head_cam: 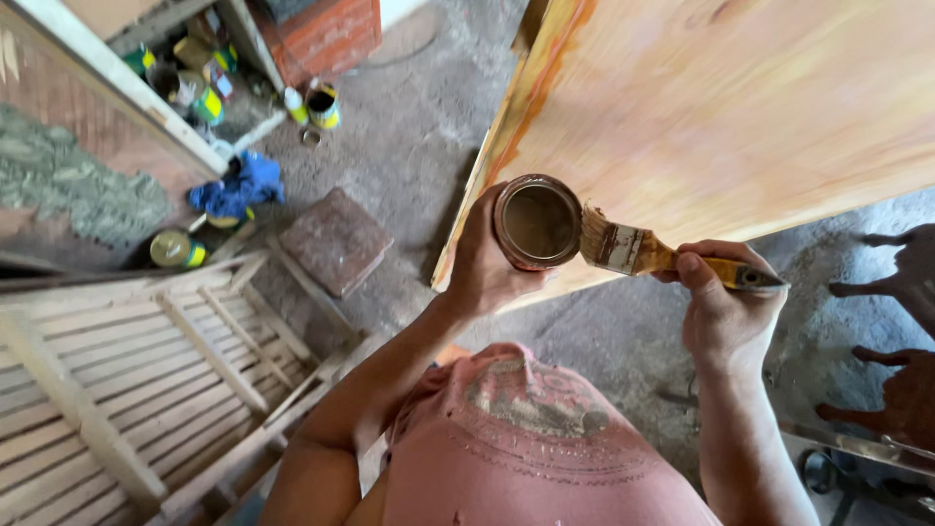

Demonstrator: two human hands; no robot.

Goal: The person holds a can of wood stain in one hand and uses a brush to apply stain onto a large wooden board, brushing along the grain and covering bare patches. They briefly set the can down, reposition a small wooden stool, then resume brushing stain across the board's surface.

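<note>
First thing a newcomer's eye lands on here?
Centre frame, the left hand holds a small open tin while the right hand holds a flat paintbrush, its bristles at the tin's rim. Behind them, filling the upper right, stands a large pale wooden panel with an orange tint. Lower left lies a slatted wooden frame on the floor, with paint cans and a blue cloth farther up.

Bright daylight, soft shadows, motion blur on the wooden panel (721, 107).
</note>
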